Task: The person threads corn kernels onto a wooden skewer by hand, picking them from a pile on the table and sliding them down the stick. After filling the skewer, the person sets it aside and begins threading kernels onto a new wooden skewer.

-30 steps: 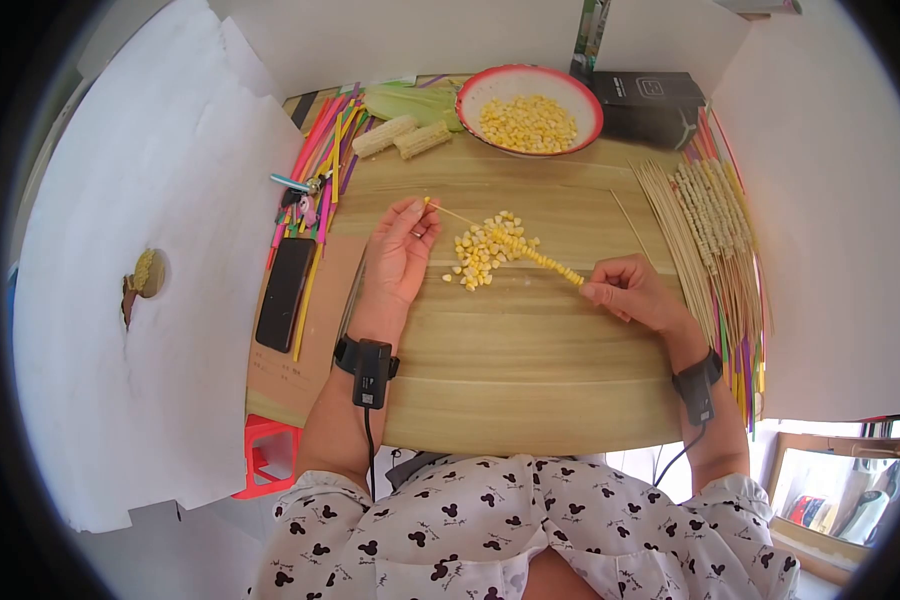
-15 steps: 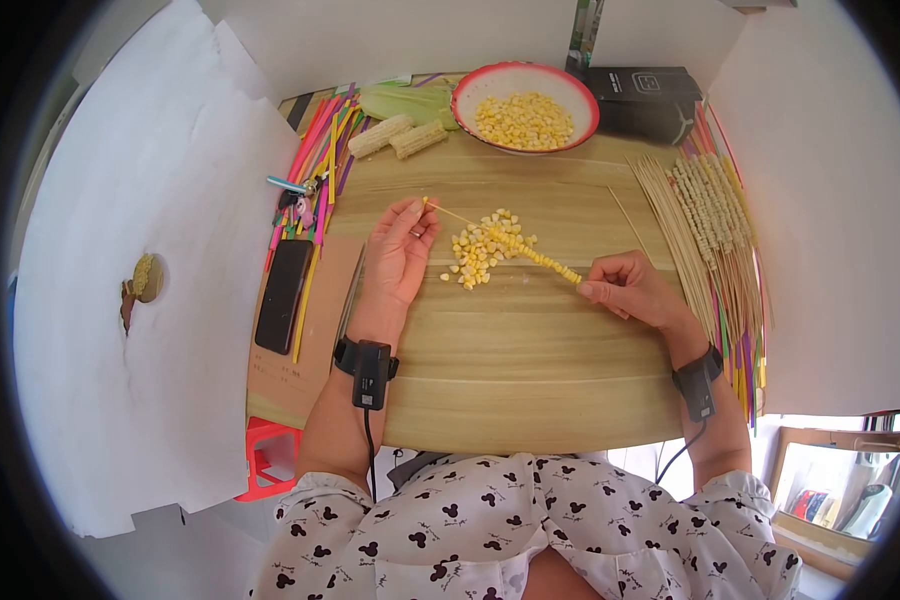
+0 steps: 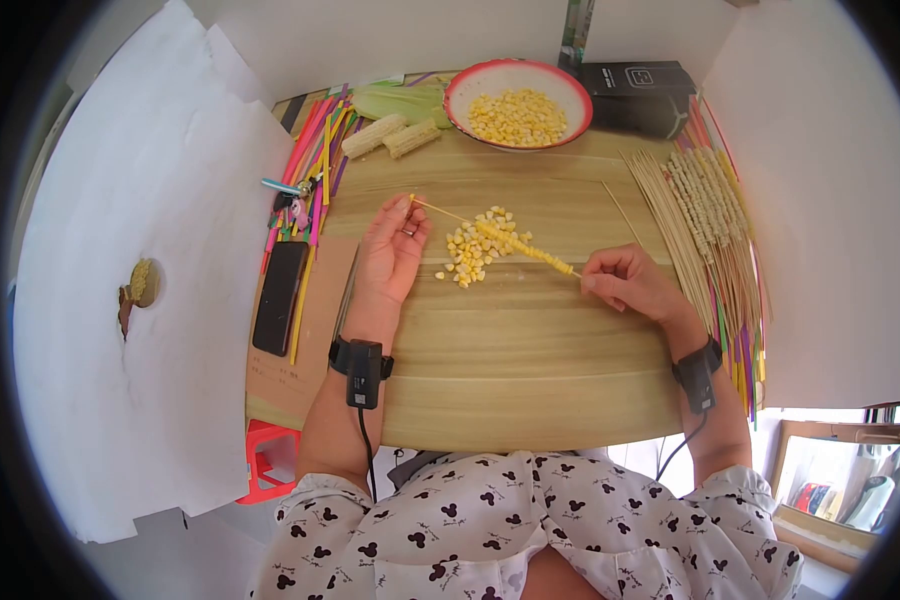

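Note:
A thin wooden skewer, its right half strung with a row of yellow corn kernels [image 3: 535, 253], slants across the space between my hands. My right hand [image 3: 630, 284] pinches the skewer's right end, just beyond the last kernel. At the bare left tip, the thumb and fingertips of my left hand [image 3: 394, 240] close around a small yellow corn kernel [image 3: 412, 198]. Whether that kernel is pierced is too small to tell. Beneath the skewer, a loose pile of corn kernels [image 3: 467, 255] lies on the wooden table [image 3: 510, 345].
At the back stand a red-rimmed bowl [image 3: 456, 112] of kernels and a black box [image 3: 638, 98]. Two stripped cobs [image 3: 373, 135] lie beside a green husk [image 3: 400, 101]. On the left are colored strips and a phone [image 3: 280, 298]; on the right, bare skewers [image 3: 670, 225] and filled skewers [image 3: 708, 205].
Both hands and the skewer appear slightly farther left, as does the whole view. A short bare piece of skewer now shows beside my right fingertips. The grips look the same.

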Action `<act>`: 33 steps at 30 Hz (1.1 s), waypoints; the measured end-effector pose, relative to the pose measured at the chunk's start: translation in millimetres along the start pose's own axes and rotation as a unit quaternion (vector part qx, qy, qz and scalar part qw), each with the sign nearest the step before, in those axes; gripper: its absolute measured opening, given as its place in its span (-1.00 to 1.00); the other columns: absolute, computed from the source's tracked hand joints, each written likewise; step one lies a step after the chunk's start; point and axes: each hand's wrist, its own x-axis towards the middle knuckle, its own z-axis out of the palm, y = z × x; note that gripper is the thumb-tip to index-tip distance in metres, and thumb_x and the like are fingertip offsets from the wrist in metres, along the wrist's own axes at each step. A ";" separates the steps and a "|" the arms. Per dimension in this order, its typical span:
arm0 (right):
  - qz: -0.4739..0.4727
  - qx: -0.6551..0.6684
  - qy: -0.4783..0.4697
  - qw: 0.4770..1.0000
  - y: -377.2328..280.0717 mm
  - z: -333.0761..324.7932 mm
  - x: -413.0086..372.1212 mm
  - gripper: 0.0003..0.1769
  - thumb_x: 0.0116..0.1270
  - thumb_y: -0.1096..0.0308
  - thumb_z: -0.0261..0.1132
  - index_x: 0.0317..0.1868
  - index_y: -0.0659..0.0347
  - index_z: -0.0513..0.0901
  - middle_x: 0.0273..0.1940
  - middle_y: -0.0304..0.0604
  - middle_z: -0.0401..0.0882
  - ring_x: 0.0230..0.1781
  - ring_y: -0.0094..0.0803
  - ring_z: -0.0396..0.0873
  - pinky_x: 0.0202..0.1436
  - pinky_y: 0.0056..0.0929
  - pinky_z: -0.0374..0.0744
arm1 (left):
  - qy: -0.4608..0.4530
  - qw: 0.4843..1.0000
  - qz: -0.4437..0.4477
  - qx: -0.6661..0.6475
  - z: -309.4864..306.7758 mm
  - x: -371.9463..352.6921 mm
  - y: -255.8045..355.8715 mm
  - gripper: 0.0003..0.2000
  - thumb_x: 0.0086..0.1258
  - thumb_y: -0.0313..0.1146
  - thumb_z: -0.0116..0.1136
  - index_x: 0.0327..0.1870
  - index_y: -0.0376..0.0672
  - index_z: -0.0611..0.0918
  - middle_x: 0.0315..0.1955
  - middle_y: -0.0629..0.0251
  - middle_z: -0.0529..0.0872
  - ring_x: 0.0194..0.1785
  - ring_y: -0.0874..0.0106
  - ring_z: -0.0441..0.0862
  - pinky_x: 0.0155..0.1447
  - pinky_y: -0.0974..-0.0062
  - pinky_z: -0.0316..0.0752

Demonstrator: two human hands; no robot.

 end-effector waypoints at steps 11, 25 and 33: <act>-0.024 0.005 0.017 1.000 1.8 -0.9 1.1 -0.84 0.39 0.35 0.35 -0.32 0.26 0.68 -0.55 -0.43 0.50 -0.63 -0.77 0.34 -0.58 -0.72 0.29 | 0.017 1.000 -0.007 -0.012 3.9 -1.2 -0.7 -0.80 0.43 -0.46 0.22 0.01 -0.27 0.59 -0.12 0.21 0.66 -0.13 0.48 0.57 0.08 0.48 0.55; -0.017 0.008 0.011 1.000 2.1 -0.7 0.9 -0.82 0.39 0.31 0.36 -0.30 0.26 0.69 -0.54 -0.43 0.50 -0.61 -0.76 0.36 -0.56 -0.72 0.31 | 0.001 0.998 -0.043 -0.041 6.3 -2.5 -1.0 -0.86 0.44 -0.49 0.19 -0.03 -0.24 0.63 -0.14 0.25 0.68 -0.14 0.50 0.61 0.07 0.45 0.58; -0.015 0.006 0.001 1.000 -0.8 -0.1 -0.1 -0.79 0.43 0.29 0.33 -0.28 0.26 0.69 -0.55 -0.41 0.49 -0.60 -0.75 0.36 -0.54 -0.72 0.33 | -0.054 0.996 -0.068 -0.005 13.3 -7.4 -6.0 -0.86 0.41 -0.49 0.23 -0.06 -0.23 0.61 -0.16 0.26 0.65 -0.11 0.45 0.57 0.09 0.41 0.55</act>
